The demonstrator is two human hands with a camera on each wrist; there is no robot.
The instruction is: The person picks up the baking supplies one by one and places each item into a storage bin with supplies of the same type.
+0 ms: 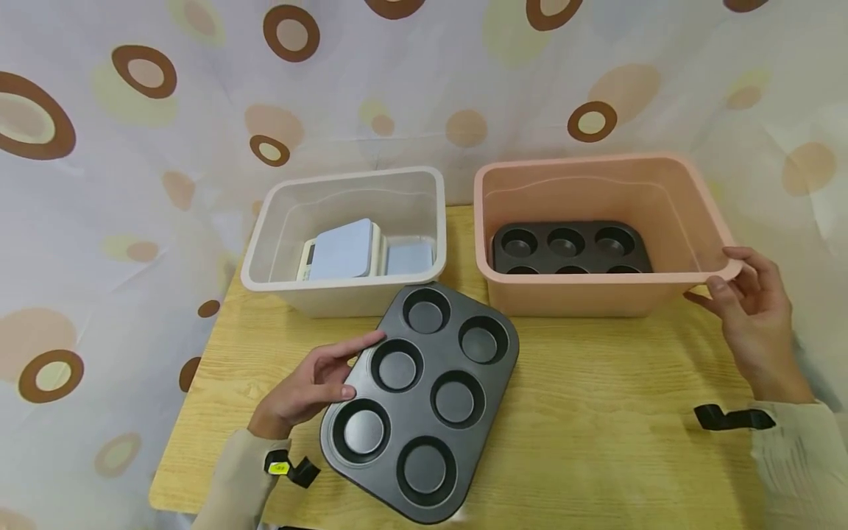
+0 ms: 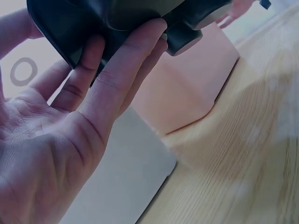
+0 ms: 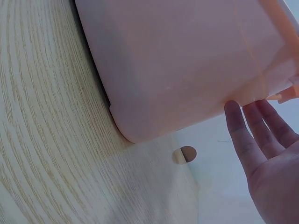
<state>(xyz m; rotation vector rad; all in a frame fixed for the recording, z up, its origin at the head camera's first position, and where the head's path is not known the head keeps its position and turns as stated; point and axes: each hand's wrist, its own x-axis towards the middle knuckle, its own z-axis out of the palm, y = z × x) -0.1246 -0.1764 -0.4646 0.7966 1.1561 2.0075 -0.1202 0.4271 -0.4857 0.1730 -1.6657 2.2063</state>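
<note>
My left hand [image 1: 308, 386] holds a dark grey muffin pan [image 1: 427, 401] by its left edge, thumb on the top face. From below, the left wrist view shows fingers [image 2: 124, 70] spread under the pan's dark underside [image 2: 140, 11]. The pan is tilted over the table, its six-cup face up, and its far corner overlaps the white bin's front rim in the head view. On the right, my right hand [image 1: 758, 320] grips the front right rim corner of a pink bin [image 1: 570, 298], with fingers [image 3: 240, 128] against its side. Inside that bin lies another dark muffin pan [image 1: 592, 246].
A white bin [image 1: 351, 298] stands left of the pink one, holding a kitchen scale [image 1: 341, 250] with a pale blue top and a second pale blue item [image 1: 409, 258]. Both bins sit at the back of the wooden table [image 1: 596, 412], before a patterned curtain [image 1: 424, 88].
</note>
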